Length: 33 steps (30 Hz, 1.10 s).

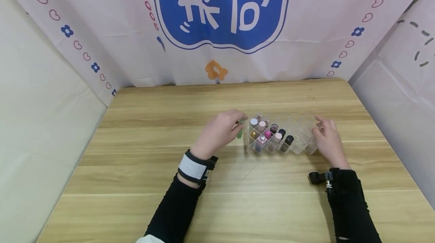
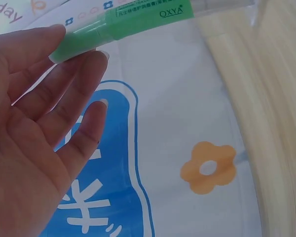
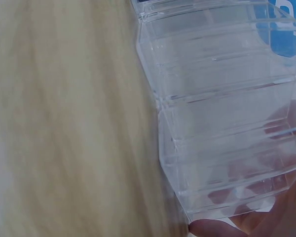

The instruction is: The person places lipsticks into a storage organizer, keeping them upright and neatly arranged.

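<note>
My left hand [image 1: 220, 129] pinches a green lip balm tube [image 1: 240, 129] between thumb and fingertips, just left of a clear plastic organizer [image 1: 299, 143]. In the left wrist view the lip balm tube [image 2: 148, 22] lies nearly level, with dark lettering on its side. Small capped cosmetics [image 1: 261, 139], with white, pink and black tops, fill the organizer's left compartments. Its right compartments hold nothing. My right hand [image 1: 329, 141] holds the organizer's right end; in the right wrist view, fingers [image 3: 217, 228] wrap its near corner, and others show through the clear wall [image 3: 222, 113].
The wooden table [image 1: 163, 122] extends around the organizer on all sides. Behind it hangs a white cloth [image 1: 306, 60] with a blue emblem [image 1: 221, 9]. Pale side panels [image 1: 44, 103] border the table at left and right.
</note>
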Motion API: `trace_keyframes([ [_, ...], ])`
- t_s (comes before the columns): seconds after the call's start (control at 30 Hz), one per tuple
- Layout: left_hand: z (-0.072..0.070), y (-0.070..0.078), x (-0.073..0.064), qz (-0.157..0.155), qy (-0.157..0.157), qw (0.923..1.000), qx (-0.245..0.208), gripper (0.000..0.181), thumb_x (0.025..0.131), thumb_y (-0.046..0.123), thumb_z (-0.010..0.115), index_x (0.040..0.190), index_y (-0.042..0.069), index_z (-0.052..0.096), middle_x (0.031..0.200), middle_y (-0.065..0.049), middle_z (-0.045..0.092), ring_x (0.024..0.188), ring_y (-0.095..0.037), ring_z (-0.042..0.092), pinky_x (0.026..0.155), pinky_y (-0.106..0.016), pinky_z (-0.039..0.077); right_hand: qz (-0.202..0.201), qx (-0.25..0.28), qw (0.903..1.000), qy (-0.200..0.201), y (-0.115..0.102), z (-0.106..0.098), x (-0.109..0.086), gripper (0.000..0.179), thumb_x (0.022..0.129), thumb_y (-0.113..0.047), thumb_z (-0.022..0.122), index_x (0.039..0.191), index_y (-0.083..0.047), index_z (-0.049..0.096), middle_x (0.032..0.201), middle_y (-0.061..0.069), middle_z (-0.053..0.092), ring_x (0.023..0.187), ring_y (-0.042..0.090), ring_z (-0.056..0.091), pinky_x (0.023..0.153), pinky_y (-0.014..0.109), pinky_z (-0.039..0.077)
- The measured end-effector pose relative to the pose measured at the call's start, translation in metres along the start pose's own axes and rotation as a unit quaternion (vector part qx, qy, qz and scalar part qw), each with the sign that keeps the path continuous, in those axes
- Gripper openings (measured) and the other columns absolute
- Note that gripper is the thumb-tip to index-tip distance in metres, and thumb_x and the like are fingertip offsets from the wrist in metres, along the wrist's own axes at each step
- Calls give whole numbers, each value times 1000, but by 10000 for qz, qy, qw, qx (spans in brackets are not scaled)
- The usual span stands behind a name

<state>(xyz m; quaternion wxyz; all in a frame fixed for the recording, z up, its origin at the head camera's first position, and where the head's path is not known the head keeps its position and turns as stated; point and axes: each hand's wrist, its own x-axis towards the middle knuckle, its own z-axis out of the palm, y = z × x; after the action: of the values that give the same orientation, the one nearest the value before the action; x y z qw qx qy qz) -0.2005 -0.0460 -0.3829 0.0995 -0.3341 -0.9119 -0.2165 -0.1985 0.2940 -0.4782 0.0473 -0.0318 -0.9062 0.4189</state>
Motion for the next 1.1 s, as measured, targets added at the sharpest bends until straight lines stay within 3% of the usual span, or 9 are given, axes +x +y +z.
trace_keyframes([
  [0.4,-3,8,19,172,77,9998,55,22,94,14,65,115,9,68,111,-3,71,98,-13,67,86,-22,56,-61,-33,10000,11,-1,0,-2,52,103,-19,36,151,0,30,132,31,39,122,49,42,99,67,40],
  [1.1,6,3,59,522,8,9986,-74,23,96,9,61,117,8,66,116,-5,70,107,-15,66,95,-21,54,-9,-61,10000,-4,0,0,0,52,103,-20,36,151,-2,30,133,30,39,124,49,42,100,67,39],
])
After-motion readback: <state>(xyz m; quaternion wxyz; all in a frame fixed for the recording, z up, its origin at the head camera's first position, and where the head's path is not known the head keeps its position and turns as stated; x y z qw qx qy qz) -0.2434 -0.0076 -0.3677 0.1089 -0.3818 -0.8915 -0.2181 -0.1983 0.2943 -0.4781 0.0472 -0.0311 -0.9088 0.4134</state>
